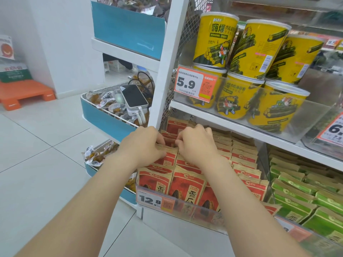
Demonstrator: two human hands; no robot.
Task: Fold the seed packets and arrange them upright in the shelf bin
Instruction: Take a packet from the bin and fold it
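Observation:
Red and tan seed packets (186, 188) stand upright in rows inside a clear shelf bin (187, 207) on the lower shelf. My left hand (143, 143) pinches the tan top edge of one packet (168, 154) in the second row from the front. My right hand (197, 142) has its fingers curled over the top of the same row just to the right, and what it pinches is hidden by the fingers. More red packets (245, 158) fill the bin to the right and behind.
Green packets (300, 197) fill the neighbouring bin on the right. Yellow snack tubs (256, 51) stack on the shelf above, over a 5.9 price tag (194, 84). A white post (167, 71) stands left of the bin; beyond it, blue-fronted bins hold snacks and a phone (133, 96).

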